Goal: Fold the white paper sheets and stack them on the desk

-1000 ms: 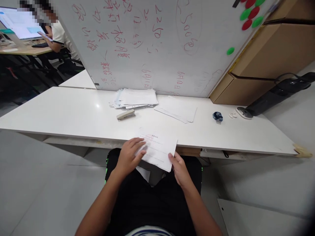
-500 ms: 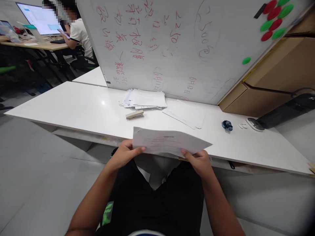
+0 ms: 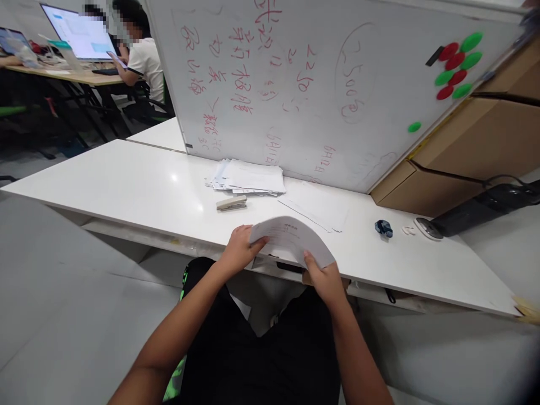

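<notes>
My left hand [image 3: 245, 248] and right hand [image 3: 327, 280] closer together than half a second ago, each pinching an end of white paper [image 3: 285, 238], arched, faintly printed, over the desk's [image 3: 139, 188] near edge

From my distant seat I'm seeing white paper [image 3: 289, 232] showing faint rows of print between my left hand [image 3: 242, 250] and right hand [image 3: 324, 277]. Beyond the left, a beige stapler [image 3: 231, 203] is standing out against a glossy white desk [image 3: 126, 183]. Far past the right, red and green magnets [image 3: 454, 61] are dotting a white board [image 3: 379, 146], beside plain brown boxes [image 3: 485, 135]. Below both, black trousers [image 3: 295, 332] are showing bright green patterning.
</notes>
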{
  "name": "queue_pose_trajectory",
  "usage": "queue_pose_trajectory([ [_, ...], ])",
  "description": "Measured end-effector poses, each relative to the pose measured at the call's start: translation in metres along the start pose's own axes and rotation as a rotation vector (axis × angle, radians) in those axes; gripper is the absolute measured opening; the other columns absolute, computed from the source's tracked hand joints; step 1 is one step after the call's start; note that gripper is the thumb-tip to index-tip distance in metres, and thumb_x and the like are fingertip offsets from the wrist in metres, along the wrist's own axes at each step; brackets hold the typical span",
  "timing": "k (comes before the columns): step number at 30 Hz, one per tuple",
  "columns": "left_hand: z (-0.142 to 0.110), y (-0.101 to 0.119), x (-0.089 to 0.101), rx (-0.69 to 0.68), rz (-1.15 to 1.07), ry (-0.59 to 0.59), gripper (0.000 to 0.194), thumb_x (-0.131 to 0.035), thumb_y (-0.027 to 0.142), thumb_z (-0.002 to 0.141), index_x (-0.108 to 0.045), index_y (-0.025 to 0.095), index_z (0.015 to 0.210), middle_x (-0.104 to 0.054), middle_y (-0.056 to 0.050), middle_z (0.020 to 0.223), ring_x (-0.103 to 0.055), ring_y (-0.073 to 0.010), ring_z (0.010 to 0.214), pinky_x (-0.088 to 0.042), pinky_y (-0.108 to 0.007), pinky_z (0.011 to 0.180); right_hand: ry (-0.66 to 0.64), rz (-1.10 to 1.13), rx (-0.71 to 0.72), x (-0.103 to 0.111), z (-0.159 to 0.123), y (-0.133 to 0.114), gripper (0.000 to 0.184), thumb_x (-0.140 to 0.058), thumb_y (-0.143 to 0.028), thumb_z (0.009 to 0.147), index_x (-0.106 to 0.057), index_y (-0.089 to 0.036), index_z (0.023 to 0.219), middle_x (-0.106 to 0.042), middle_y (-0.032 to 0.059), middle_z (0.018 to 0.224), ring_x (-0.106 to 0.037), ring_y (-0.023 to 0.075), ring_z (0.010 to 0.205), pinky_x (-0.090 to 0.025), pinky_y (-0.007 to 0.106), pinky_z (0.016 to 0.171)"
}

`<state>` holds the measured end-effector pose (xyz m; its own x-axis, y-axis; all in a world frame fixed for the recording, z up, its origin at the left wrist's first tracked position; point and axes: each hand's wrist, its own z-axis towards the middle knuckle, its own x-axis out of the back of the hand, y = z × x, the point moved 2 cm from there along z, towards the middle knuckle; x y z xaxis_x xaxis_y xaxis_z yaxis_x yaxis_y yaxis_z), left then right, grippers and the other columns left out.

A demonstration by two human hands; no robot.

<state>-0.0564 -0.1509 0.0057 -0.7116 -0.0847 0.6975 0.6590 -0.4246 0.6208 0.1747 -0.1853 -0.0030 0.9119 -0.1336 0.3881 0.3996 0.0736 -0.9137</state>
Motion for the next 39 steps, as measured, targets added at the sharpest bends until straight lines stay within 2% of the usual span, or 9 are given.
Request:
queue_pose_trajectory([
  [3,-0.007,0.012,0.006,-0.010,-0.061,-0.051,0.029,-0.044,0.039,0.094,-0.069,0.025,0.095,-0.071,-0.003,0.099,-0.063,-0.0224,0.099,-0.047,-0.038,0.090,-0.070,-0.040,0.019,0.002,-0.010,0.004,0.034,-0.060,-0.049,0.080,-0.072,-0.018,0.090,-0.073,0.0088,0.088,-0.066,0.0288,0.094,-0.052,0.038,0.083],
  [8,-0.011,0.017,0.021,0.057,-0.062,-0.044,0.037,-0.044,0.050,0.092,-0.062,0.028,0.115,-0.065,-0.002,0.120,-0.056,-0.0226,0.115,-0.042,-0.038,0.101,0.153,0.025,-0.194,0.017,-0.044,0.031,0.041,-0.068,-0.049,0.075,-0.069,-0.013,0.097,-0.072,0.0122,0.096,-0.065,0.0308,0.097,-0.054,0.038,0.079],
  [11,0.009,-0.010,0.029,0.171,0.116,0.055,0.044,-0.036,0.050,0.095,-0.054,0.023,0.126,-0.059,-0.006,0.129,-0.051,-0.0241,0.120,-0.039,-0.039,0.102,0.107,0.235,-0.421,0.016,-0.070,0.049,0.043,-0.070,-0.050,0.073,-0.066,-0.011,0.093,-0.072,0.0116,0.087,-0.066,0.0250,0.070,-0.054,0.034,0.058],
  [14,0.037,-0.051,0.037,0.327,0.449,0.174,0.053,-0.044,0.047,0.092,-0.043,0.017,0.135,-0.049,-0.016,0.137,-0.041,-0.0336,0.128,-0.033,-0.049,0.103,0.129,0.460,-0.503,0.009,-0.086,0.057,0.045,-0.075,-0.046,0.069,-0.063,-0.013,0.098,-0.070,0.0085,0.090,-0.061,0.0194,0.063,-0.050,0.029,0.044],
  [19,0.060,-0.087,0.039,0.322,0.502,-0.093,0.036,-0.035,0.039,0.096,-0.054,0.017,0.116,-0.060,-0.014,0.112,-0.054,-0.0303,0.105,-0.042,-0.040,0.084,0.112,0.665,-0.542,0.005,-0.094,0.059,0.041,-0.078,-0.039,0.069,-0.063,-0.014,0.098,-0.065,0.0036,0.085,-0.050,0.0109,0.056,-0.041,0.022,0.037],
  [25,0.037,-0.061,0.030,0.014,0.327,-0.312,0.033,-0.036,0.039,0.095,-0.055,0.021,0.115,-0.060,-0.009,0.109,-0.055,-0.0253,0.100,-0.043,-0.037,0.085,0.018,0.697,-0.552,0.006,-0.084,0.061,0.039,-0.078,-0.040,0.069,-0.064,-0.013,0.092,-0.062,0.0015,0.073,-0.043,0.0080,0.048,-0.035,0.021,0.035],
  [31,0.039,-0.047,0.042,-0.015,0.226,-0.440,0.039,-0.039,0.050,0.091,-0.058,0.025,0.115,-0.061,-0.007,0.112,-0.056,-0.0248,0.104,-0.045,-0.037,0.087,-0.081,0.657,-0.536,-0.005,-0.061,0.046,0.036,-0.077,-0.041,0.071,-0.064,-0.011,0.087,-0.061,0.0015,0.069,-0.045,0.0084,0.046,-0.037,0.021,0.035],
  [35,0.060,-0.041,0.047,0.048,0.112,-0.330,0.046,-0.037,0.057,0.090,-0.059,0.025,0.113,-0.061,-0.006,0.119,-0.056,-0.0236,0.109,-0.045,-0.036,0.091,-0.074,0.680,-0.531,-0.009,-0.052,0.040,0.038,-0.079,-0.040,0.068,-0.063,-0.012,0.088,-0.062,0.0017,0.071,-0.047,0.0100,0.050,-0.037,0.021,0.035],
  [39,0.084,-0.041,0.026,0.062,0.167,-0.192,0.046,-0.031,0.053,0.093,-0.061,0.022,0.109,-0.062,-0.007,0.117,-0.053,-0.0241,0.112,-0.042,-0.039,0.096,-0.044,0.674,-0.538,-0.006,-0.056,0.041,0.037,-0.080,-0.039,0.066,-0.063,-0.012,0.085,-0.060,0.0008,0.069,-0.045,0.0087,0.049,-0.036,0.021,0.034],
])
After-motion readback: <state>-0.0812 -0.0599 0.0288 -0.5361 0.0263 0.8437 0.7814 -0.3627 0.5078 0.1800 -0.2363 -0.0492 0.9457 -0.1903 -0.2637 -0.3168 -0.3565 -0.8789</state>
